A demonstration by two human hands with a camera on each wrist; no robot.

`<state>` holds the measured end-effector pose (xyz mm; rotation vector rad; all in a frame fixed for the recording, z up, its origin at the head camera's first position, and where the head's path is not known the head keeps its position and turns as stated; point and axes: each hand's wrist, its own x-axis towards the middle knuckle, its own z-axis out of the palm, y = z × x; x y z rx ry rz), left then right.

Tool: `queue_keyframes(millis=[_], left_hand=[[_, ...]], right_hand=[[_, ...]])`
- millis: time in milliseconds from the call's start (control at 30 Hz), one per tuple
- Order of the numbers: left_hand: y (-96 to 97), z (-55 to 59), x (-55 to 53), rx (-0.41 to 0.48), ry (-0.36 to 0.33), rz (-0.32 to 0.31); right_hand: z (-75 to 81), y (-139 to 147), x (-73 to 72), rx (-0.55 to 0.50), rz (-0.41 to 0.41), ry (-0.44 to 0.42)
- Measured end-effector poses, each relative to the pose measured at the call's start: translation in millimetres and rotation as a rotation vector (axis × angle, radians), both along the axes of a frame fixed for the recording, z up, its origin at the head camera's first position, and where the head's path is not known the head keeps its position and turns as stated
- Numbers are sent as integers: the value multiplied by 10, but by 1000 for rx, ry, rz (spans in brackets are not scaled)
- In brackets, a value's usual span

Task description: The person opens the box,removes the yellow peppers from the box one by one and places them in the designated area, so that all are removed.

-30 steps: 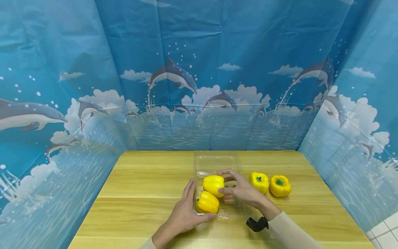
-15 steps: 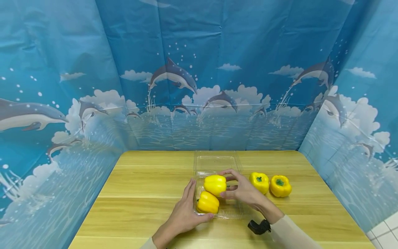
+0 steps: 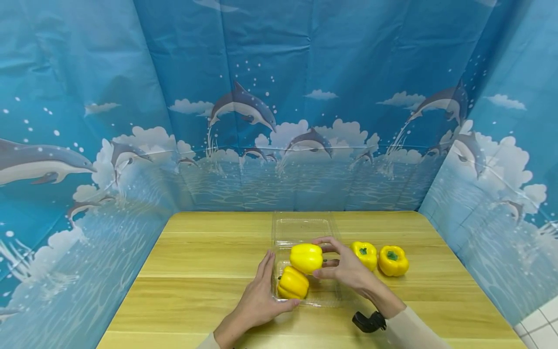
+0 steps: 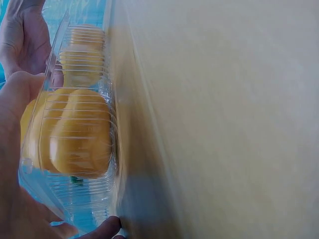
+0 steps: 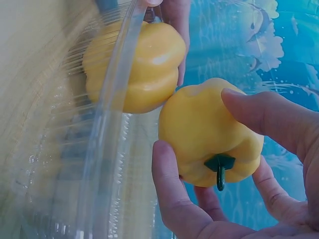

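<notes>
Our right hand [image 3: 346, 266] grips the raised pepper [image 3: 306, 258] over the clear box [image 3: 322, 291], stem palmward, just beyond the second pepper [image 3: 293, 283]; our left hand [image 3: 261, 296] touches the box, fingers outstretched.

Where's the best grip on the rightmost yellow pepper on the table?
The rightmost yellow pepper is probably best gripped by its bulging sides, front and back, from above: its green stem faces up, and the neighbouring pepper close on its left leaves little finger room there.
</notes>
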<state>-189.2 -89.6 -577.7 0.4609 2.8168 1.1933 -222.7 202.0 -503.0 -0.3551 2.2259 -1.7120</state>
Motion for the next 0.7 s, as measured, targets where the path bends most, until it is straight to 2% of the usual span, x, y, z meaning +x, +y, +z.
queue_keyframes(millis=[367,700], left_hand=[[-1,-14,-4,0,8,-11],[4,3,1,2,1,-10]], right_hand=[[8,87,80,-2,-1,47],[69,153,153,62,-49,106]])
